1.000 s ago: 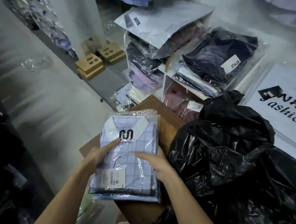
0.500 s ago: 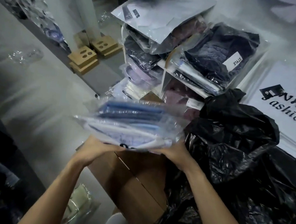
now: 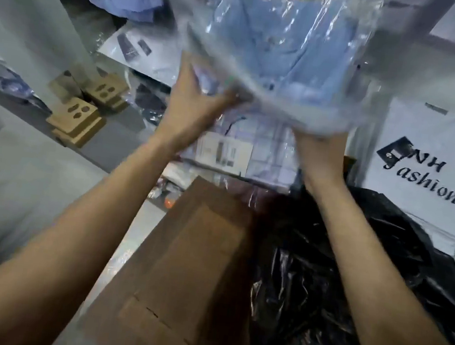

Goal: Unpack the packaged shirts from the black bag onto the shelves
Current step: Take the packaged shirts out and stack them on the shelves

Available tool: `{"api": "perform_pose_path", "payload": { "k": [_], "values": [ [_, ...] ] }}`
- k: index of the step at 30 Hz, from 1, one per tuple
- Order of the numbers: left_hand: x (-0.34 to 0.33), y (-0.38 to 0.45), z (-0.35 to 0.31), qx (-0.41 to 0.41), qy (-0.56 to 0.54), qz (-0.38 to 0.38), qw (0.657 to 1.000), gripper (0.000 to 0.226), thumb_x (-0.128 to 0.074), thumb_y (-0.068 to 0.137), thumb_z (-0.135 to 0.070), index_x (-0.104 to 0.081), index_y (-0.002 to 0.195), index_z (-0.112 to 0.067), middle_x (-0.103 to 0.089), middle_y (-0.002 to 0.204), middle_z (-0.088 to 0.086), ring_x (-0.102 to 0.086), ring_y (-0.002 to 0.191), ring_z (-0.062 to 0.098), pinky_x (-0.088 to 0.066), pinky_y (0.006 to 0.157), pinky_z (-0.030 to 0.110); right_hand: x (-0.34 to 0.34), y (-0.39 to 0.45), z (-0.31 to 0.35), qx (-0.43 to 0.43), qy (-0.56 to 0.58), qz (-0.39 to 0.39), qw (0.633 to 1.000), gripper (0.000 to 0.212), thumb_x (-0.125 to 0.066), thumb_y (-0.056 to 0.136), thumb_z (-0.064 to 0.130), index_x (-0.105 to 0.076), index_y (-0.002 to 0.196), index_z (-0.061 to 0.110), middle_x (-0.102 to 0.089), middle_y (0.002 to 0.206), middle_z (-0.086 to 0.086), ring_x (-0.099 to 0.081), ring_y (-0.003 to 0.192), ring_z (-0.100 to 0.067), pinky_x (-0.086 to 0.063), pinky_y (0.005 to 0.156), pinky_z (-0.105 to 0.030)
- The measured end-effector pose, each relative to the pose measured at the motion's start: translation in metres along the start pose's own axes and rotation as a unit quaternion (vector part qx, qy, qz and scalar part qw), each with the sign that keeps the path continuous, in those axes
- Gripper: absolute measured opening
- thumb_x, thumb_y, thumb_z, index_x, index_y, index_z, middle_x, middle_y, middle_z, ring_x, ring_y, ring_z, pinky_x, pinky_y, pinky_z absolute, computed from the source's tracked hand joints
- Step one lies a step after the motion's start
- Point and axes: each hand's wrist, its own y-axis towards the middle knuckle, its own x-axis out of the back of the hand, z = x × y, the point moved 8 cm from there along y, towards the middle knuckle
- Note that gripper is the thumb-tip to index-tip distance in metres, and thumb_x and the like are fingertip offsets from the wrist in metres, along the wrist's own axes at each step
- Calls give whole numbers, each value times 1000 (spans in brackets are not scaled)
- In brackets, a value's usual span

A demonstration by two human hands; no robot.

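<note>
We see a brown cardboard box [image 3: 179,267] at six o'clock, the black bag [image 3: 349,289] slumped against it at four. At nine, a grey shelf [image 3: 126,141] carries small cardboard boxes [image 3: 78,121].

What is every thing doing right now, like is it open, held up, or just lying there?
Left hand: grips the shirt packs from the left side.
Right hand: holds the packs from the right side.
Shirt packs: sealed in clear plastic, lifted, blurred.
Black bag: crumpled; opening not visible.
Cardboard box: closed, flaps down.
White fashion bag: lying flat, print up.
Small brown boxes: stacked, closed.
</note>
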Motion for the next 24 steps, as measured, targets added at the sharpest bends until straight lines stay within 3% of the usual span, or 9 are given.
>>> {"api": "perform_pose_path", "payload": {
  "k": [3,6,8,12,13,16,19,21,24],
  "values": [
    [-42,82,-61,-76,-14,40,996,106,-84,81,-34,-15,157,-9,-50,149,9,-56,132,18,-51,91,11,17,73,20,-61,37,-75,995,61,-80,88,34,-49,137,16,-62,130,9,-59,116,7,-45,98,-13],
    [-92,153,-38,-29,2,102,994,89,-62,92,-36,-6,159,-20,-60,119,-4,-73,96,29,-62,70,35,26,127,-23,-183,41,-82,979,82,-79,82,47,-40,147,15,-56,134,6,-54,123,-12,-47,98,-27],
    [-121,174,1,40,66,150,986,90,-61,87,-43,-12,160,-23,-63,122,6,-70,100,31,-61,83,44,23,137,-65,-273,42,-68,959,89,-83,77,48,-43,148,12,-58,136,3,-55,121,-15,-47,87,-20],
    [-150,190,84,78,141,191,968,101,-55,73,-76,-24,159,-34,-53,149,7,-54,132,30,-41,114,42,11,134,-107,-343,28,-58,937,110,-81,78,58,-27,156,3,-43,158,-9,-48,138,-24,-44,108,-30],
    [-148,194,94,69,139,183,971,100,-55,74,-78,-25,159,-34,-53,150,6,-53,133,29,-40,115,42,12,137,-109,-334,17,-57,941,105,-79,81,56,-27,156,2,-43,157,-9,-51,134,-25,-49,102,-28],
    [-138,202,101,72,107,164,978,102,-62,65,-86,-39,152,-37,-61,142,-3,-60,126,21,-44,113,43,11,144,-99,-316,29,-22,948,85,-75,88,50,-38,149,2,-53,143,-4,-62,94,-13,-52,54,-11],
    [-138,196,83,74,84,171,979,86,-72,67,-72,-49,144,-39,-69,126,-12,-68,111,11,-51,106,38,19,142,-105,-335,16,-22,942,105,-87,67,62,-46,144,4,-64,136,-8,-69,105,-25,-59,59,-26],
    [-142,191,70,54,63,166,983,83,-77,68,-64,-51,142,-34,-70,123,-16,-68,108,4,-53,103,32,34,144,-107,-316,48,-66,945,86,-87,75,50,-51,139,3,-69,126,-11,-71,104,-27,-64,63,-34],
    [-152,186,54,10,81,159,984,91,-77,67,-68,-47,145,-31,-65,133,-16,-63,118,4,-49,107,34,54,144,-108,-289,43,-103,951,85,-82,79,50,-50,142,3,-67,130,-10,-69,111,-27,-60,93,-47]
  ]
}}
